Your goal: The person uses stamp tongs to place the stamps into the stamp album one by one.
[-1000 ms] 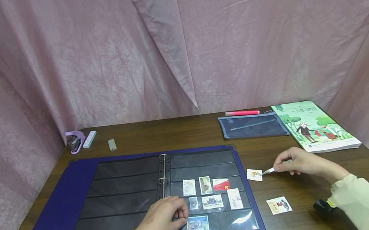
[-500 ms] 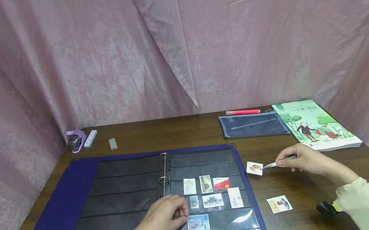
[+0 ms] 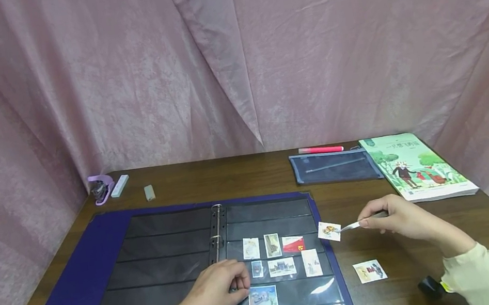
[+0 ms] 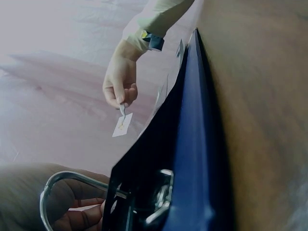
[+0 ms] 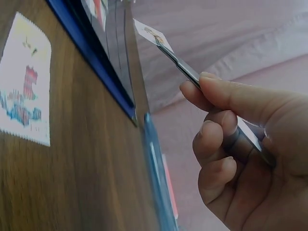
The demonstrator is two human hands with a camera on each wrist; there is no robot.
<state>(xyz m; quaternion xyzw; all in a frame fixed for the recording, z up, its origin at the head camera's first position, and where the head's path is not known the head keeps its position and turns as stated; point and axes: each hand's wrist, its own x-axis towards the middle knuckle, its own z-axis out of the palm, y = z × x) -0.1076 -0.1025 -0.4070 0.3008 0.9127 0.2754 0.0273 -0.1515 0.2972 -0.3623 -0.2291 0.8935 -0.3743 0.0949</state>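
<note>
My right hand (image 3: 399, 217) pinches a pair of metal tweezers (image 5: 185, 69) between thumb and fingers. Their tips grip a white-bordered postage stamp (image 3: 329, 231), lifted off the table by the right edge of the open stamp album (image 3: 67, 281). On the album, near its lower rings, rests my left hand (image 3: 220, 288) with fingers loosely bent; no held thing shows in it. Several stamps sit on the black right page, among them a red one (image 3: 293, 244) and a blue one (image 3: 262, 298). Another stamp (image 3: 370, 271) lies on the table right of the album.
Behind the album are a purple stapler (image 3: 101, 188), a small white box (image 3: 119, 185) and an eraser (image 3: 149, 192). A blue mesh pouch (image 3: 335, 167), a pink marker (image 3: 321, 150) and a green book (image 3: 415, 167) occupy the back right. Pink curtains (image 3: 158, 71) hang behind.
My right hand lifted the stamp with the tweezers from the table, then moved left to bring it over the album's right edge. The left hand stayed in place.
</note>
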